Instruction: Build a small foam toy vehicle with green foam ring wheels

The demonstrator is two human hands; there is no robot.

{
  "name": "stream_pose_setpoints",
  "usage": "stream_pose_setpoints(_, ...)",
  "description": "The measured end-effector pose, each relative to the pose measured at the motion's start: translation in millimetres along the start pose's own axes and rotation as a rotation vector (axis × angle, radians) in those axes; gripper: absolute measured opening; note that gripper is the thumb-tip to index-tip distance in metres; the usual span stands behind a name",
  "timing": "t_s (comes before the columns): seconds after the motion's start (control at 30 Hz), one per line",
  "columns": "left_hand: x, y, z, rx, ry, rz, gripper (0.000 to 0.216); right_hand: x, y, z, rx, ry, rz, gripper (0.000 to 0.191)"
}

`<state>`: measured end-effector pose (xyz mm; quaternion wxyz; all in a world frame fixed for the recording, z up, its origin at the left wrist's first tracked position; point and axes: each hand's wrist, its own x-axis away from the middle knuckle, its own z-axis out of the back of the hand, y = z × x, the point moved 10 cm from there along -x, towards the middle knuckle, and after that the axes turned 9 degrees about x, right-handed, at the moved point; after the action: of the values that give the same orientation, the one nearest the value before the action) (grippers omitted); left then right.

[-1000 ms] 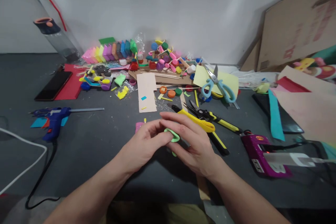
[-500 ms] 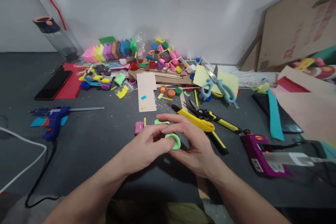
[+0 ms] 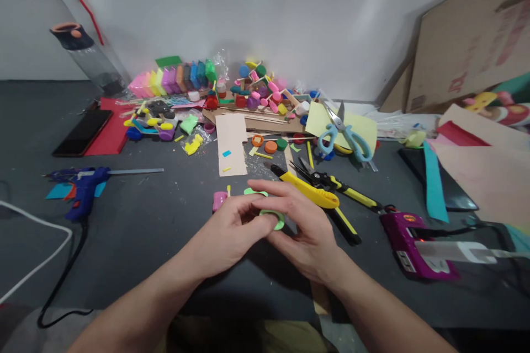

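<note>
A small round piece of light green modelling clay [image 3: 280,223] with a raised rim is pinched between my two hands. The thumb of my left hand [image 3: 229,234] presses into its middle. Around its right side curl the fingers and thumb of my right hand [image 3: 308,226]. Another light green patch [image 3: 253,192] shows just beyond my fingers; whether it joins the held clay is hidden. A pink cylinder-like piece [image 3: 219,201] stands close behind my left hand, beside a small yellow-tipped stick. The yellow utility knife [image 3: 308,190] lies just past my right hand.
Black-and-yellow pliers [image 3: 350,193] and blue-handled scissors [image 3: 345,133] lie to the right, near a purple power strip [image 3: 418,245]. On the left are a blue glue gun [image 3: 85,190] and a phone [image 3: 83,133]. Clay packets [image 3: 174,81] and a bottle [image 3: 89,58] stand along the back.
The green clay has tilted and turned between my fingers, so less of its hollow side shows. My left thumb has moved slightly right and up over it.
</note>
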<state>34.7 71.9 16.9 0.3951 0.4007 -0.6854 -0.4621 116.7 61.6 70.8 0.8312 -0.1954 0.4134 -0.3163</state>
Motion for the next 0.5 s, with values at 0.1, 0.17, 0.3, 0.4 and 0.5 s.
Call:
stream_pose_setpoints(0.1,-0.5,-0.9,0.8,-0.021,0.002,0.002,0.021,0.5,-1.1,3.3,0.023,0.043,0.017,0.034)
stream_pose_setpoints(0.17,0.4,-3.0,0.8,-0.043,0.002,0.024,0.022,0.8,-1.0,1.8,0.03,0.032,0.026,0.037)
stream_pose_setpoints(0.3,4.0,-3.0,0.6,-0.086,-0.007,0.046,0.021,0.8,0.9,-3.2,0.015,-0.034,0.027,0.045)
stream_pose_setpoints(0.4,5.0,1.0,-1.4,-0.117,-0.036,0.026,0.02,1.0,1.9,-2.3,-0.016,-0.037,0.017,0.043)
stream_pose_setpoints(0.5,3.8,4.2,-0.8,-0.15,-0.024,0.005,0.018,1.5,0.9,0.2,-0.032,-0.007,0.011,0.037)
